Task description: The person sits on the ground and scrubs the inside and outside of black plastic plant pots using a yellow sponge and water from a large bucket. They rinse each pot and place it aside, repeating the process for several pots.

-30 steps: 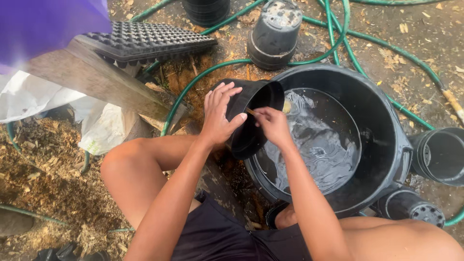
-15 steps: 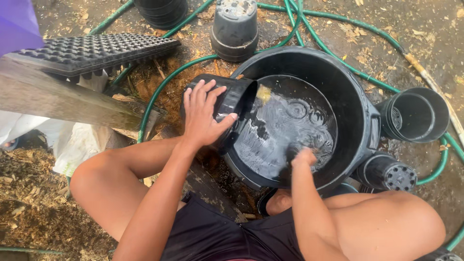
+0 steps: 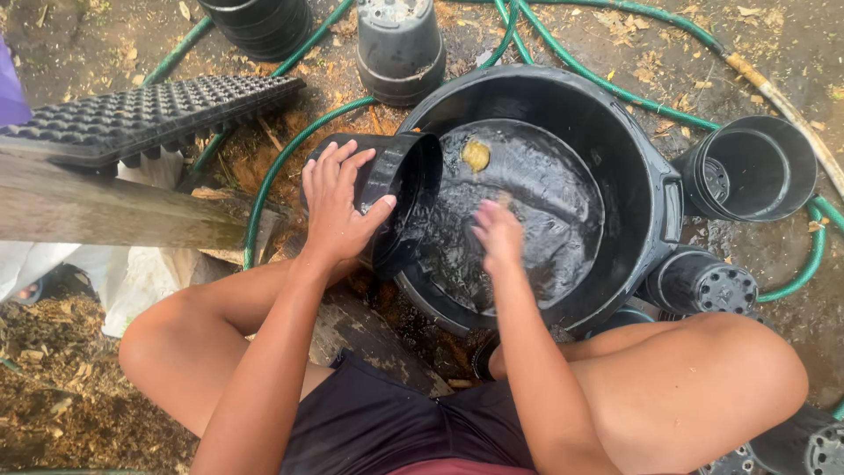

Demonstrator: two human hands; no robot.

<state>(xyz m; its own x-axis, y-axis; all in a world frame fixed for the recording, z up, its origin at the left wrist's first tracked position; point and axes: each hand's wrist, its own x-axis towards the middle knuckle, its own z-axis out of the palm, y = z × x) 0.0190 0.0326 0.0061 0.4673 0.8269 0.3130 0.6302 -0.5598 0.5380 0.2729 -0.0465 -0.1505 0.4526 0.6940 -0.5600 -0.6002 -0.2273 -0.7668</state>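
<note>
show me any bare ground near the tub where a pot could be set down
Bare dirt shows at top right, between the green hose and the open pot. It is crowded left of the tub, where the left hand holds a pot, and below the tray.

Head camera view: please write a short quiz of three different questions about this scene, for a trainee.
1. True or false: the left hand holds a black pot on its side at the rim of the tub.
2. What floats on the water? A) a yellow sponge B) a red ball
3. Which hand is in the water?

Key: 1 true. 2 A. 3 The right hand, blurred.
</note>
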